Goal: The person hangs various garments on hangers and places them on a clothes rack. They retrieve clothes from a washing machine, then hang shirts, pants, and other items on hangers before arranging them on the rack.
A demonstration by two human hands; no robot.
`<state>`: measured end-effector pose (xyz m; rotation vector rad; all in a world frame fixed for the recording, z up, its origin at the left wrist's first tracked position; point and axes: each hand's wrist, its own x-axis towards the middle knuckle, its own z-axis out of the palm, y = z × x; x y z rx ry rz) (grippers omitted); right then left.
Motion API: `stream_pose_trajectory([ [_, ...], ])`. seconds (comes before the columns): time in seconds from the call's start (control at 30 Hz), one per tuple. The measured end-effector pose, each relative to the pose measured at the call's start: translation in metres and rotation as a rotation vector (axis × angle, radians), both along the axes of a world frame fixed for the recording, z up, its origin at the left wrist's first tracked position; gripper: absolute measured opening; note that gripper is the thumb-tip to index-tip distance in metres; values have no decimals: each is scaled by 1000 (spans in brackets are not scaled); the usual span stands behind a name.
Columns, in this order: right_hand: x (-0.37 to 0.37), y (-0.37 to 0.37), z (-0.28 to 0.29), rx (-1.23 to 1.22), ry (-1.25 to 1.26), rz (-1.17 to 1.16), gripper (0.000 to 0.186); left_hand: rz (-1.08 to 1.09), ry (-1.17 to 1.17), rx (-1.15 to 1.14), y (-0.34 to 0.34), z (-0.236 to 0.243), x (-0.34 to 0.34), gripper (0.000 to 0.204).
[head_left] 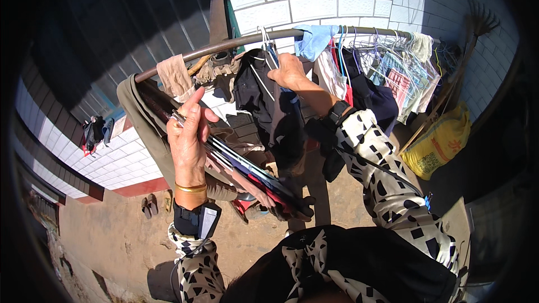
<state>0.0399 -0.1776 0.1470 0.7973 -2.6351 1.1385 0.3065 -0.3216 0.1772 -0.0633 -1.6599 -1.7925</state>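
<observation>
A bundle of clothes on hangers (247,165) slants down to the right from my left hand (188,134). That hand is closed around the metal hooks at the bundle's upper end, its index finger and thumb pointing up. Up at the clothes rail (247,40), my right hand (289,73) is closed at the top of a hanger with dark clothing. Its fingertips are partly hidden. Just left of it hangs a black garment (252,87) on a white hanger. A blue cloth (315,42) lies over the rail above my right hand.
More clothes and a cluster of hangers (387,50) fill the rail's right side. A beige cloth (175,76) and olive trousers (143,123) drape its left end. A yellow sack (441,143) and a rake (477,22) stand right. Slippers (150,206) lie on the ground at left.
</observation>
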Motion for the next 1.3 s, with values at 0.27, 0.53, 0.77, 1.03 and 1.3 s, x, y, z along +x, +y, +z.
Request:
stream_pose_trajectory([
  [0.27, 71, 65, 18, -79, 2, 280, 36, 48, -45, -50, 22, 0, -42, 44],
  [0.53, 98, 111, -36, -4, 47, 596, 34, -55, -178, -8, 85, -29, -95, 38],
  [0.77, 93, 145, -18, 78, -52, 688, 44, 79, -231, -17, 108, -33, -98, 21],
  [1.03, -157, 308, -30, 69, 299, -411, 46, 204, -160, -41, 144, -17, -65, 21],
  [1.3, -214, 296, -94, -314, 167, -307, 32, 256, -165, -58, 183, -4, -79, 22],
])
